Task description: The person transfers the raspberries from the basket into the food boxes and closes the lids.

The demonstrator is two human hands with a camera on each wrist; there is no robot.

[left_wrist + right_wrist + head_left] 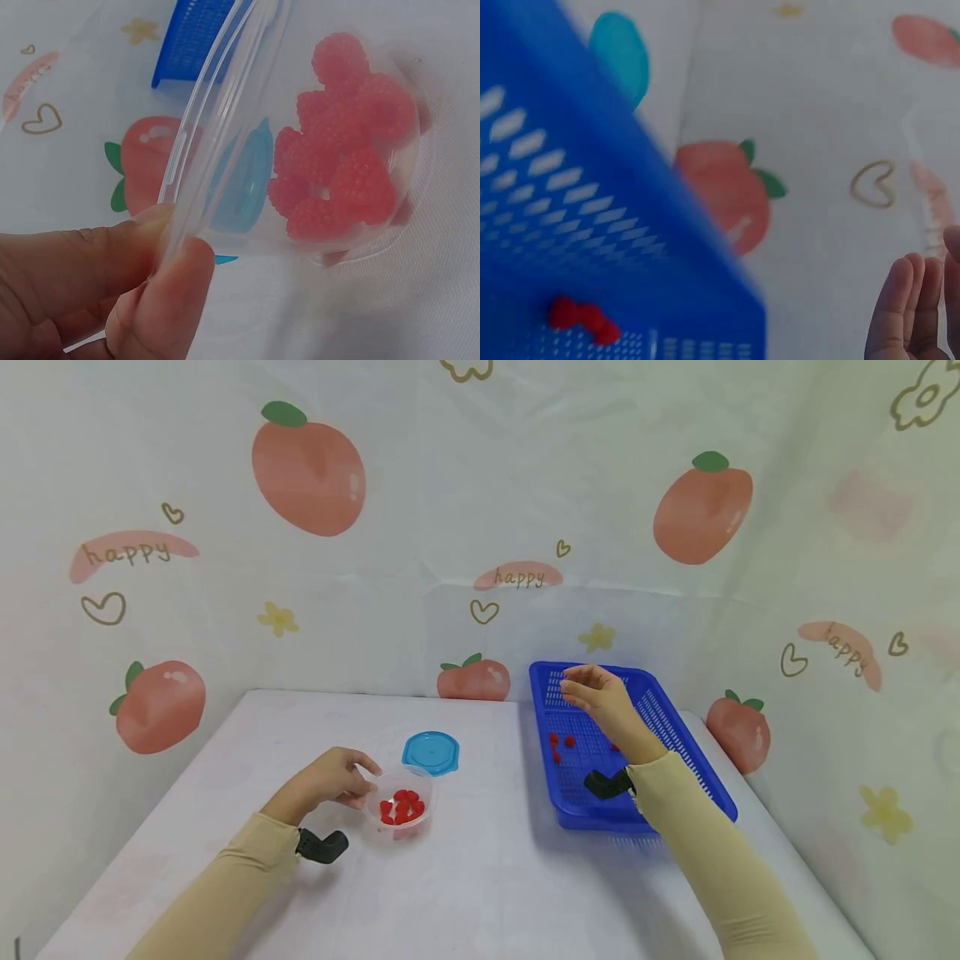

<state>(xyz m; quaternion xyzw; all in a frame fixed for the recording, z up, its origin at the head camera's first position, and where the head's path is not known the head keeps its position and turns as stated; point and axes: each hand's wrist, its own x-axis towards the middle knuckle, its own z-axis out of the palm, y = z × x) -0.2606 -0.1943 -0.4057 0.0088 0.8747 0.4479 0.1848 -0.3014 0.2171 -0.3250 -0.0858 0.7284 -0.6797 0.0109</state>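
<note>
- Several raspberries sit in a clear tub on the counter, left of centre; others in the blue basket by the right edge.
- Left hand pinches the tub's rim; right hand, fingers relaxed, seemingly empty, is raised at the basket.
- Likely mid-transfer, direction unclear; the next move calls for a light pinch.

Table: one, white surface, faint pinkish patches toward the left. Directly upon it, three items. Tub: one, round, translucent, uncovered, left of the middle. Lid: one, light blue, roundish, lying flat just behind the tub and slightly to its right. Basket: one, dark blue plastic, oblong, perforated sides, upright, at the right, well apart from the tub.
</note>
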